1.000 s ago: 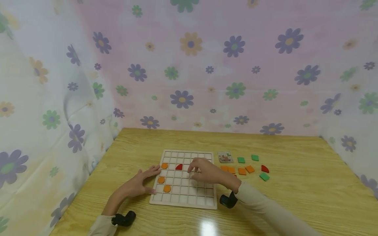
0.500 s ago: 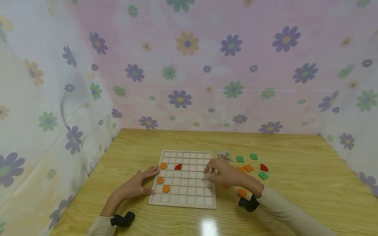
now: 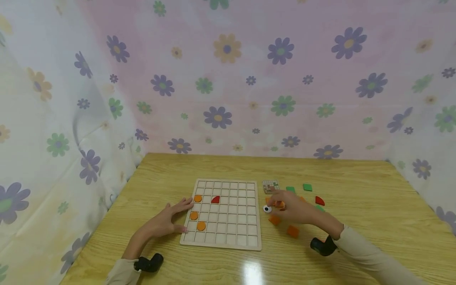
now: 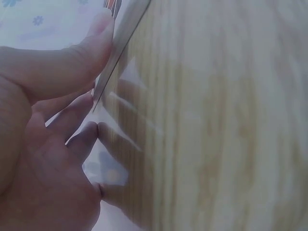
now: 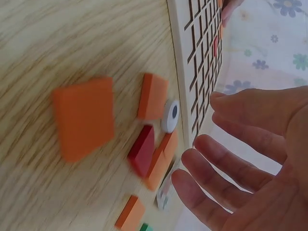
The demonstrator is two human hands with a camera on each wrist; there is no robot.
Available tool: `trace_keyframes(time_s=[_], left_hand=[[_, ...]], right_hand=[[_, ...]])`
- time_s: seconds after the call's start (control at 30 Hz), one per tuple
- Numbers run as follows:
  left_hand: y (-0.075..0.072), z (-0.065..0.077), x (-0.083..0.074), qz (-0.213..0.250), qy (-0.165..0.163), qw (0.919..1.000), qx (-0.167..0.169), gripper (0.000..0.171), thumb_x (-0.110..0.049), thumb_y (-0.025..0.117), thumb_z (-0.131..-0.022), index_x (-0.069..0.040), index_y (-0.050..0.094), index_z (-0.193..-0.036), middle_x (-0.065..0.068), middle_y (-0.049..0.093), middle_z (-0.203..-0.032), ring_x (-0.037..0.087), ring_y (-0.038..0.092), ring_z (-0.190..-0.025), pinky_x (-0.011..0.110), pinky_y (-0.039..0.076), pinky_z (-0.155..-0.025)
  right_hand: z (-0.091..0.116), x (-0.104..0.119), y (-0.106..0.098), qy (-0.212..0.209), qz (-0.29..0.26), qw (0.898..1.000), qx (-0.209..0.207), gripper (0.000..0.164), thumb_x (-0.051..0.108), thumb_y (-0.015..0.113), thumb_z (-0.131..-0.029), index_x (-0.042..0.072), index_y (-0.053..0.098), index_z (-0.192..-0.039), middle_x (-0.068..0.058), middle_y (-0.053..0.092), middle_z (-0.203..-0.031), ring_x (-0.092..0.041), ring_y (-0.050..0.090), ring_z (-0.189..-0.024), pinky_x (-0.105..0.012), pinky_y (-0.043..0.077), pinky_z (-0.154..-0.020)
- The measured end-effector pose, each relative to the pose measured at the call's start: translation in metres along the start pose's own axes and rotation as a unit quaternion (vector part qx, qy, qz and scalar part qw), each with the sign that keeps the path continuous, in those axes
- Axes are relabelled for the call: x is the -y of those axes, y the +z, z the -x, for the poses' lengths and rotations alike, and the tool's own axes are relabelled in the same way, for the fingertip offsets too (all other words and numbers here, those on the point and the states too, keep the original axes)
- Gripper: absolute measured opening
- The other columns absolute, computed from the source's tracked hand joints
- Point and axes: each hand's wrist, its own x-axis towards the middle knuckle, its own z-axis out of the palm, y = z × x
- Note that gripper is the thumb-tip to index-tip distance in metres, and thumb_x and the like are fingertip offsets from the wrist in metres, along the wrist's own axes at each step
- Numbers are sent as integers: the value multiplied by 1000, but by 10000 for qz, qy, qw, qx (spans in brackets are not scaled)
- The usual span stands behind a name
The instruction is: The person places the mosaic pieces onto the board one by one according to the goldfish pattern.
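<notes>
A pale wooden grid board (image 3: 232, 229) lies on the table with orange discs (image 3: 201, 226) near its left side and a red quarter-circle tile (image 3: 215, 200) further in. My left hand (image 3: 162, 222) rests with spread fingers at the board's left edge, its thumb touching the rim. To the right of the board, my right hand (image 3: 295, 208) hovers over loose tiles with nothing between its fingers. In the right wrist view, a white eye disc (image 5: 171, 116) lies under that hand, beside orange square tiles (image 5: 153, 97) and a dark red tile (image 5: 142, 151).
A small printed pattern card (image 3: 270, 186) lies beyond the right hand. Green tiles (image 3: 308, 187) and a red quarter-circle tile (image 3: 320, 200) lie further right. Flowered cloth (image 3: 242, 91) stands along the back and sides of the wooden table (image 3: 356, 198).
My right hand has moved right, from over the board to above the loose tiles. The white eye disc has come into view. My left hand stays at the board's edge.
</notes>
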Motion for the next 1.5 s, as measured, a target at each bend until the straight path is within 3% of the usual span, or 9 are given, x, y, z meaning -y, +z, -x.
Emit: trace_keyframes(time_s=[0.1, 0.2, 0.27, 0.53, 0.87, 1.0, 1.2, 1.5], left_hand=[[0, 0, 0, 44, -8, 10000, 19, 78, -25, 75, -80, -6, 37, -146, 15, 22, -154, 37, 12, -141, 67, -9, -105], [0, 0, 1, 75, 2, 10000, 38, 78, -25, 74, -80, -6, 36, -146, 15, 22, -154, 38, 12, -141, 67, -9, -105], [1, 0, 1, 78, -2, 10000, 45, 78, -25, 74, -80, -6, 36, -146, 14, 22, -154, 37, 12, -141, 67, -9, -105], [0, -1, 2, 69, -40, 10000, 44, 80, -26, 75, -80, -6, 36, -146, 14, 21, -155, 37, 12, -142, 66, -9, -105], [0, -1, 1, 60, -48, 10000, 44, 79, -25, 75, -80, -6, 35, -147, 14, 21, -154, 37, 11, -141, 66, -9, -105], [0, -1, 1, 107, -24, 9999, 53, 79, -26, 74, -80, -7, 36, -147, 14, 22, -154, 37, 11, -141, 66, -10, -105], [0, -1, 1, 94, -2, 9999, 68, 79, -26, 74, -80, -7, 36, -146, 14, 22, -154, 37, 11, -142, 67, -10, -105], [1, -1, 4, 36, -24, 10000, 24, 80, -28, 74, -80, -7, 36, -147, 13, 22, -154, 37, 12, -141, 67, -9, -105]], right_hand=[[6, -3, -5, 106, -53, 9999, 33, 11, 6, 64, -88, 5, 70, -98, -21, 60, -114, -18, 57, -74, -25, 48, -57], [12, -7, -9, 206, 13, 9998, 37, 14, 9, 68, -87, 4, 70, -100, -9, 62, -99, -22, 57, -81, -28, 51, -65], [18, -10, -11, 321, 29, 9995, 61, 15, 9, 68, -87, 4, 69, -101, -6, 62, -99, -24, 56, -85, -29, 52, -67], [42, -13, -16, 230, -42, 9997, 43, 12, 9, 63, -90, 9, 70, -100, -3, 60, -95, -14, 53, -78, -24, 49, -58], [71, -14, -20, 432, 18, 9988, 212, 17, 16, 68, -88, 8, 66, -103, -1, 61, -99, -11, 53, -80, -24, 49, -59], [82, -18, -20, 314, 32, 9993, 204, 19, 17, 70, -86, 8, 66, -103, 0, 61, -97, -8, 52, -77, -24, 48, -57], [97, -27, -16, 309, 178, 9992, 191, 22, 26, 71, -85, 11, 67, -102, 10, 59, -93, 1, 46, -73, -22, 44, -56], [116, -30, -7, 523, 425, 9976, 167, 28, 33, 75, -80, 15, 68, -100, 15, 52, -86, 2, 42, -69, -20, 40, -54]])
